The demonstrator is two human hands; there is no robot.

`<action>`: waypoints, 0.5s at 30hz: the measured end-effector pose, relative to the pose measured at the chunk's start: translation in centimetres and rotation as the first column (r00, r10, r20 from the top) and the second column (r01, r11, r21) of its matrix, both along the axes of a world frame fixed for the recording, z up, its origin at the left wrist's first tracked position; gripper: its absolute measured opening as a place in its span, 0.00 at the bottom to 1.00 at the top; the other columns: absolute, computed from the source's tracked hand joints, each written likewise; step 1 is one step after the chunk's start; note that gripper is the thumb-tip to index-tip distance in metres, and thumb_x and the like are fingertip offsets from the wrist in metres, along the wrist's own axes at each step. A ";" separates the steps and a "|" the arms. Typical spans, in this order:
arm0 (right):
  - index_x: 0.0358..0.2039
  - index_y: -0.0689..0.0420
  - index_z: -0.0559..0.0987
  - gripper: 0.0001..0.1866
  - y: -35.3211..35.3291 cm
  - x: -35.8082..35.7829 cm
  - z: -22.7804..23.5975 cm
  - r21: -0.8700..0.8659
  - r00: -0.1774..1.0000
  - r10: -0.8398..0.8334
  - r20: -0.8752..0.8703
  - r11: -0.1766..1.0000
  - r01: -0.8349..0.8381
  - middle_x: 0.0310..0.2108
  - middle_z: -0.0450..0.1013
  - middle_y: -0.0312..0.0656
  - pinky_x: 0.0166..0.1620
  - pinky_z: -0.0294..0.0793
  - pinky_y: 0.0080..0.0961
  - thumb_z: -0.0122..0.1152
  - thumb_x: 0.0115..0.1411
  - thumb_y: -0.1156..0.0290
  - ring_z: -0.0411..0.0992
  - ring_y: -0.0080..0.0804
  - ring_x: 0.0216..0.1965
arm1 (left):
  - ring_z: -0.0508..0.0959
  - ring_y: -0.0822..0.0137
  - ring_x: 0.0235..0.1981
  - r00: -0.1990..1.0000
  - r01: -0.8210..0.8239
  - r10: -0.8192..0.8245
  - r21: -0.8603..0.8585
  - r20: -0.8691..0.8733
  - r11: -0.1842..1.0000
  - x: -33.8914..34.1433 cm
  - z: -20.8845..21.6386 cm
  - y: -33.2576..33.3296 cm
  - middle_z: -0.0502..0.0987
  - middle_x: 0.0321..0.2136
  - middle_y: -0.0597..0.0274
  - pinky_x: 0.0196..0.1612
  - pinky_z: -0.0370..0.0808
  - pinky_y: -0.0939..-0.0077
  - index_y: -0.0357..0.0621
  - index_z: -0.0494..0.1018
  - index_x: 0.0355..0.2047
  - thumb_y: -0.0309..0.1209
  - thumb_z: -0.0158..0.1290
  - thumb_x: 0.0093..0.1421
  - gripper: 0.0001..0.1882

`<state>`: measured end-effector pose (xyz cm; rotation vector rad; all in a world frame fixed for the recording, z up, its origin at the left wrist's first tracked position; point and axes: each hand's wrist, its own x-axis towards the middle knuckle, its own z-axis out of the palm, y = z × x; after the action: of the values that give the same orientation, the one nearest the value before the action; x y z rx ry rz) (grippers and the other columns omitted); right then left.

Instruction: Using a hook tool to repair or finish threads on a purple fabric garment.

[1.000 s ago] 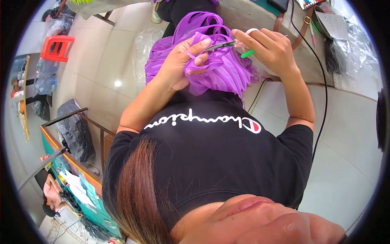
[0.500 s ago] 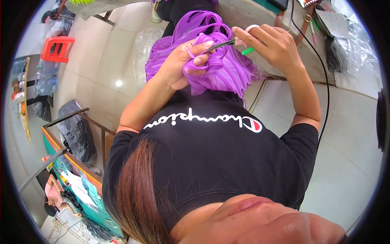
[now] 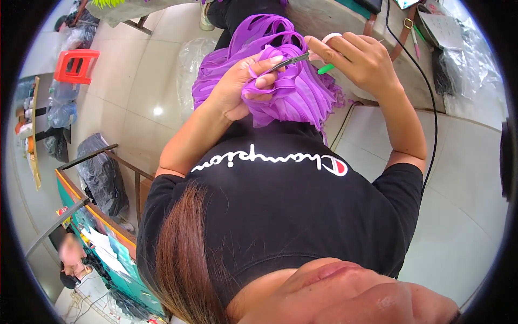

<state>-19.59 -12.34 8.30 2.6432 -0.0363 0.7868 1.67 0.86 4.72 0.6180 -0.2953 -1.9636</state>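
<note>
A heap of purple fabric strips [image 3: 305, 100] lies across my lap, some parts sheer and some in bands and loops. My left hand [image 3: 242, 81] is closed on a bunch of this fabric, with thumb and fingers pinching it. In my right hand [image 3: 364, 59] is a pair of scissors [image 3: 294, 59], its dark blades pointing left to the fabric at my left fingertips. A green handle part shows below the right fingers, and a pale ring sits around one finger. Whether the blades are cutting into a strip cannot be made out.
A grey table [image 3: 318, 16] stands ahead, with a black cable [image 3: 431, 86] hanging at its right. Clear plastic [image 3: 190, 67] lies on the floor beside the fabric. To the left are a red stool [image 3: 77, 67], a dark plastic-wrapped bundle [image 3: 102, 175] and another person [image 3: 75, 262] by a green-topped table.
The scissors and right fingers have shifted slightly to the left, with the green handle tilting a little. My left hand stays almost still. The person at lower left has changed posture.
</note>
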 end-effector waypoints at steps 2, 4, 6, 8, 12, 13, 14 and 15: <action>0.48 0.47 0.78 0.28 0.0 0.0 0.0 -0.006 1.000 0.000 0.001 1.000 0.000 0.23 0.64 0.26 0.21 0.64 0.16 0.65 0.41 0.68 0.64 0.17 0.22 | 0.60 0.84 0.06 1.000 0.003 -0.003 -0.002 0.000 1.000 0.0 0.0 0.0 0.66 0.12 0.70 0.08 0.58 0.94 0.39 0.68 0.34 0.32 0.44 0.67 0.09; 0.48 0.47 0.78 0.27 0.1 0.1 0.0 -0.022 1.000 -0.001 0.004 1.000 0.001 0.23 0.64 0.26 0.20 0.63 0.16 0.65 0.42 0.68 0.64 0.17 0.22 | 0.59 0.84 0.06 1.000 0.009 -0.009 -0.004 0.007 1.000 0.0 -0.1 0.0 0.66 0.12 0.70 0.08 0.58 0.94 0.38 0.68 0.35 0.32 0.44 0.67 0.09; 0.48 0.47 0.78 0.27 0.1 0.2 -0.1 -0.022 1.000 -0.001 0.007 1.000 0.001 0.23 0.64 0.26 0.20 0.63 0.16 0.65 0.42 0.68 0.64 0.17 0.22 | 0.59 0.84 0.07 1.000 0.002 -0.002 -0.002 0.008 1.000 0.0 -0.2 0.0 0.66 0.12 0.70 0.08 0.58 0.94 0.39 0.68 0.35 0.32 0.44 0.67 0.09; 0.48 0.47 0.78 0.27 0.3 0.3 -0.1 -0.021 1.000 0.000 0.010 1.000 0.000 0.23 0.64 0.25 0.20 0.63 0.16 0.65 0.43 0.68 0.64 0.16 0.22 | 0.59 0.84 0.07 1.000 -0.005 0.005 0.000 0.008 1.000 0.0 -0.2 0.0 0.66 0.12 0.70 0.08 0.58 0.94 0.39 0.68 0.35 0.32 0.44 0.67 0.09; 0.48 0.48 0.78 0.27 0.6 0.7 0.3 -0.005 1.000 0.022 0.018 1.000 -0.022 0.22 0.64 0.26 0.21 0.63 0.16 0.65 0.43 0.68 0.64 0.18 0.21 | 0.58 0.85 0.07 0.999 -0.016 0.016 -0.002 0.031 1.000 -0.2 -0.1 0.0 0.65 0.13 0.71 0.08 0.57 0.94 0.39 0.68 0.35 0.32 0.46 0.66 0.08; 0.48 0.49 0.78 0.27 0.6 0.7 0.5 0.025 0.999 0.032 0.022 0.999 -0.032 0.22 0.66 0.26 0.21 0.64 0.15 0.66 0.42 0.70 0.65 0.19 0.21 | 0.58 0.85 0.07 0.999 -0.020 0.021 -0.011 0.042 1.000 -0.2 -0.2 0.0 0.65 0.13 0.72 0.08 0.56 0.94 0.40 0.68 0.34 0.32 0.46 0.66 0.08; 0.48 0.49 0.78 0.27 0.3 0.7 0.7 0.023 0.999 0.031 0.021 0.999 -0.032 0.22 0.66 0.26 0.21 0.64 0.15 0.66 0.42 0.70 0.65 0.19 0.21 | 0.58 0.85 0.07 0.999 -0.020 0.021 -0.013 0.041 1.000 -0.2 -0.1 -0.1 0.65 0.13 0.72 0.08 0.56 0.94 0.40 0.68 0.34 0.32 0.46 0.66 0.08; 0.47 0.51 0.78 0.26 0.0 0.7 0.8 0.165 0.993 0.026 0.117 0.985 -0.045 0.24 0.69 0.27 0.23 0.66 0.14 0.67 0.43 0.72 0.68 0.19 0.22 | 0.59 0.85 0.08 0.999 -0.019 0.021 -0.040 0.049 0.999 -0.1 -0.1 -0.1 0.66 0.14 0.71 0.10 0.57 0.93 0.40 0.69 0.34 0.33 0.47 0.66 0.08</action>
<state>-18.93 -12.37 9.08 2.7590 -0.0897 0.9862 1.54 0.76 4.66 0.6429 -0.3561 -1.9207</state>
